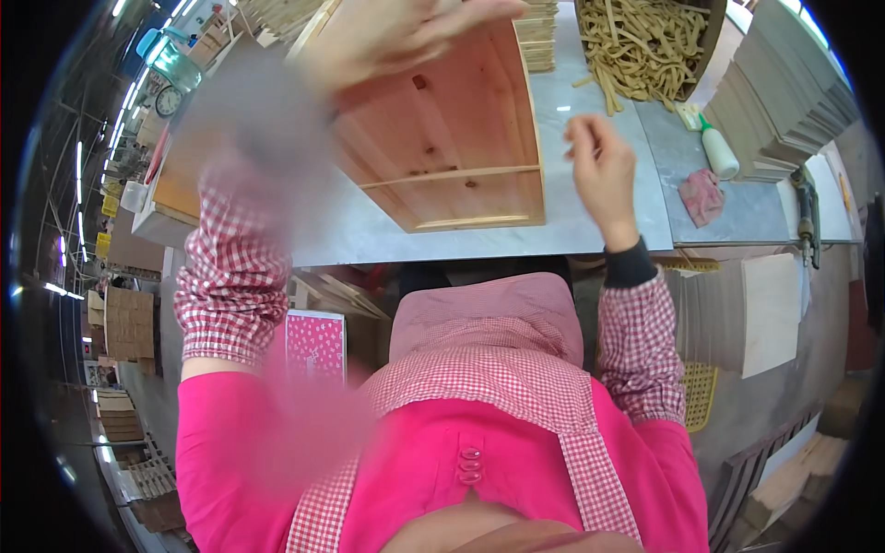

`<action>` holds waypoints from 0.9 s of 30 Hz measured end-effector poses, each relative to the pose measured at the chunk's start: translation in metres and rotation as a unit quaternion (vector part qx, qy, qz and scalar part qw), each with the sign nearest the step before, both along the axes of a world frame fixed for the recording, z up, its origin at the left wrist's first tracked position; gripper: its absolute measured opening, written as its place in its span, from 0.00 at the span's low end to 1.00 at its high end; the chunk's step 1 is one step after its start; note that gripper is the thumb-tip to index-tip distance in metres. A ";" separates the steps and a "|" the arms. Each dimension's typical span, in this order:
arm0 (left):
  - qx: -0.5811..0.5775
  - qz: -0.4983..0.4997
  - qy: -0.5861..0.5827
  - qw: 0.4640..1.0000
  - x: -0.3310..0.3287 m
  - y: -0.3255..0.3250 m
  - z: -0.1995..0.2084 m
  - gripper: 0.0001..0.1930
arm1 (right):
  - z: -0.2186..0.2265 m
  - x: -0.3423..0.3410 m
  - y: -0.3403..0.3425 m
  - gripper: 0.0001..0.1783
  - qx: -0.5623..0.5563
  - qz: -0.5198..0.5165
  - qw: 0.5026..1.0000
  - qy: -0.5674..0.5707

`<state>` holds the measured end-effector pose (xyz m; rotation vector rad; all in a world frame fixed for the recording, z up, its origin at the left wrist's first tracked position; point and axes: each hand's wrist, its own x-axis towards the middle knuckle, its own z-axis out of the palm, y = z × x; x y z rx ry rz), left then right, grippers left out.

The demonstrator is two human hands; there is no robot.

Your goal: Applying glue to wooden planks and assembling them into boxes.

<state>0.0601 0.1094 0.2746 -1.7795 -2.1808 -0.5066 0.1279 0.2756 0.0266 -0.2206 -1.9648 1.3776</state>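
A reddish wooden panel piece with a thin rim [433, 120], dotted with dark knots, stands tilted on the table in front of me. A narrow tan band [452, 173] runs across its lower part. Over its upper left portion, my left hand [392, 41] has its fingers stretched out to the right; whether they touch the wood I cannot tell. My right hand [607, 180] is apart from the panel, just right of it. Its fingers are loosely bent with a gap between them, and nothing shows in them. A blurred patch covers my left wrist.
Tan strips [636, 46] spill from a container at the back right. A white squeeze bottle [719, 152], a pink cloth [702, 197] and a dark-handled tool [807, 217] lie on the right. Stacked boards [784, 92] stand behind them. A clear jar [172, 60] is far left.
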 end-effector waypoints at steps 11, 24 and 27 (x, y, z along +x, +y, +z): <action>0.333 0.179 0.079 0.922 -0.046 -0.125 -0.076 0.14 | 0.042 -0.019 0.015 0.10 0.083 -0.058 0.987 0.121; 0.407 0.083 0.093 0.905 -0.070 -0.130 -0.082 0.08 | 0.156 -0.047 -0.022 0.09 0.274 0.014 0.886 0.374; 0.450 0.060 0.081 0.887 -0.073 -0.126 -0.083 0.06 | 0.167 -0.046 -0.021 0.07 0.289 0.037 0.878 0.379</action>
